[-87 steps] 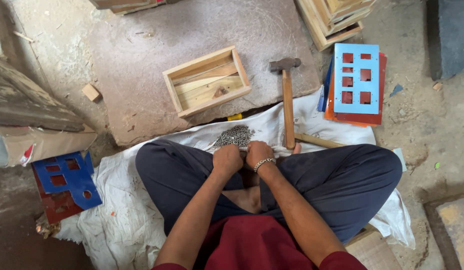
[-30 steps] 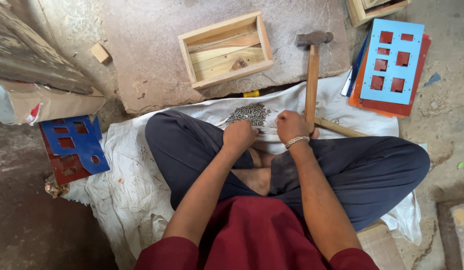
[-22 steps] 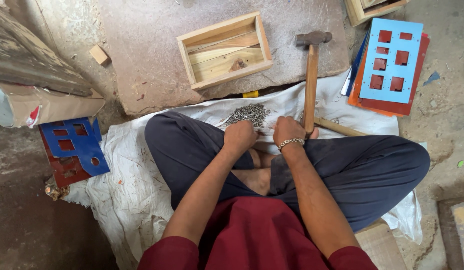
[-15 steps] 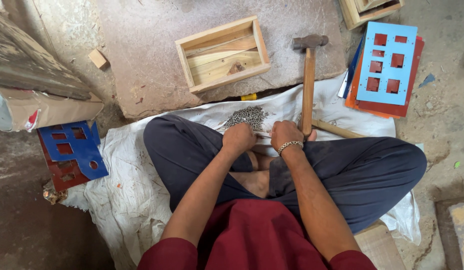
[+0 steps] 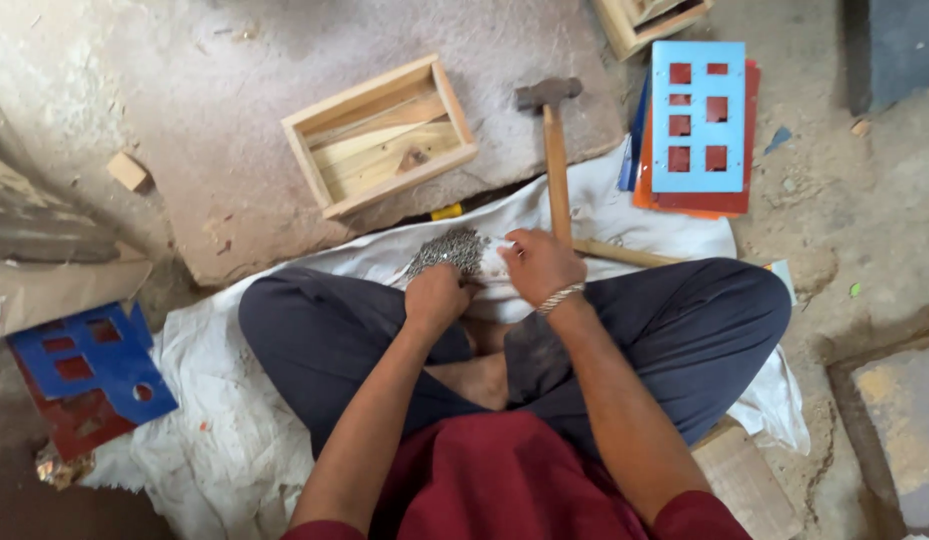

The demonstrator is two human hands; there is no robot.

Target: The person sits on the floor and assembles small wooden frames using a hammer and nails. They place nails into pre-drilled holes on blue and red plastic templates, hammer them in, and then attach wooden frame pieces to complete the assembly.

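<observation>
Head view looks straight down on us sitting cross-legged on a white cloth [image 5: 199, 440] spread over the floor. Our left hand [image 5: 436, 296] is curled into a loose fist at the near edge of a heap of small grey nails [image 5: 447, 250], knuckles up, fingertips tucked under so we cannot tell how many nails it has pinched. Our right hand [image 5: 540, 264], with a metal bangle [image 5: 558, 297] at the wrist, lies just beside the heap with fingers bent and partly spread; whether it grips anything is hidden too.

By our judgement the step in hand is gathering nails from the heap. What comes after would call for one nail held upright between thumb and finger, and the right hand shifting to the hammer [image 5: 552, 150], whose wooden handle runs right past its fingertips with the iron head lying on the stone slab [image 5: 244, 120] beyond.

The nails look short, thin and dull grey, tangled in a low mound on the cloth between our knees and the slab. Farther out on the slab sits an open wooden box [image 5: 380, 137] of pale planks, well apart from both hands. A blue sheet with square cut-outs [image 5: 698, 115] lies to the right of the hammer.
</observation>
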